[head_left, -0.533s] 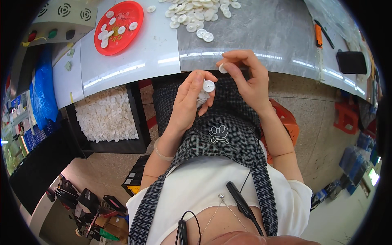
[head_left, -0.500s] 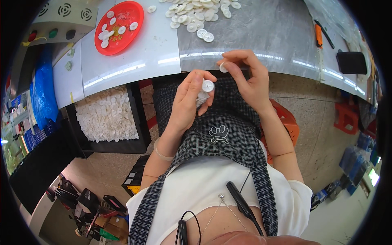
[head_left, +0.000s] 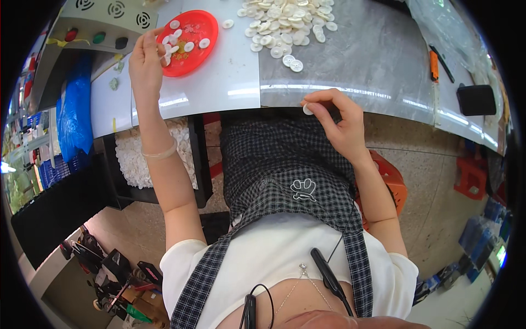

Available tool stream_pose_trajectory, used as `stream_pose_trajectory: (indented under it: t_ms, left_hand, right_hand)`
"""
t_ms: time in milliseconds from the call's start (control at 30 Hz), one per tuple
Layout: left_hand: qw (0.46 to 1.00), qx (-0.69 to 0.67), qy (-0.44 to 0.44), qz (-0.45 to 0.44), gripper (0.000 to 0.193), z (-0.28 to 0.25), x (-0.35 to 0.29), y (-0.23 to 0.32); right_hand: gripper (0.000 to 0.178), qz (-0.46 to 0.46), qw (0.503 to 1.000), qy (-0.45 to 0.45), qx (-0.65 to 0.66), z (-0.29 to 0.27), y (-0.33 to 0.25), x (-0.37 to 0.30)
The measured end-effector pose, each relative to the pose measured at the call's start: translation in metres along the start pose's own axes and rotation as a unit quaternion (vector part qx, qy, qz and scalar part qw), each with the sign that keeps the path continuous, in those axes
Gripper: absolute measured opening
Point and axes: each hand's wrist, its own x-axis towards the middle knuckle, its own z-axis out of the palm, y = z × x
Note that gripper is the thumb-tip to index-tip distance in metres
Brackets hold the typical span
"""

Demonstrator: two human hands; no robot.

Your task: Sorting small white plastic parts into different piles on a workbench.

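Note:
My left hand [head_left: 146, 64] reaches over the left rim of the red plate [head_left: 207, 30], fingers curled; whatever it holds is hidden behind the fingers. Several small white plastic discs [head_left: 189, 47] lie on the plate, some close to my left fingertips. Just off the table's near edge, my right hand [head_left: 341, 122] pinches a single white disc [head_left: 307, 110] between thumb and fingers. Beyond it, two white discs [head_left: 296, 66] lie on the grey tabletop, at the near side of a heap of similar discs [head_left: 287, 22].
Under the table at left is a black bin filled with white pieces [head_left: 147, 159]. A grey machine with buttons [head_left: 98, 37] stands at the far left, above a blue plastic bag [head_left: 75, 112]. An orange cutter [head_left: 433, 66] and a black phone-like slab [head_left: 476, 100] lie at right.
My left hand, which held a stack of white discs over my lap, has moved left and away to the plate. My right hand keeps its disc. The view has shifted slightly.

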Motion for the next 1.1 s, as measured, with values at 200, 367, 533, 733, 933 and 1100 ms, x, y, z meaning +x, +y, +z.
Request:
stream_pose_trajectory:
  t_ms: [200,367,533,733,933,1100]
  left_hand:
    - [0.99,-0.056,0.017,-0.13,0.038,-0.034,-0.02,-0.001]
    - [0.981,-0.006,0.068,-0.18,0.038,-0.096,-0.077,-0.011]
    - [0.914,0.401,-0.023,-0.056,0.038,-0.131,-0.134,-0.05]
    - [0.995,-0.006,-0.081,-0.053,0.03,-0.037,-0.151,0.019]
    - [0.842,-0.454,-0.253,-0.146,0.05,0.061,-0.146,0.051]
    - [0.889,-0.404,-0.197,-0.083,0.043,0.114,-0.059,0.05]
  right_hand:
    - [0.011,0.001,1.0,-0.004,-0.015,-0.005,0.003,0.001]
    - [0.01,0.014,1.0,-0.011,0.013,-0.004,-0.001,0.004]
    - [0.01,0.023,0.999,-0.016,0.042,0.0,-0.007,0.004]
    - [0.013,-0.051,0.998,-0.031,0.033,0.033,-0.026,0.017]
    - [0.022,-0.16,0.986,-0.01,-0.035,0.047,-0.044,0.052]
    - [0.022,-0.192,0.976,0.046,-0.087,0.007,-0.023,0.124]
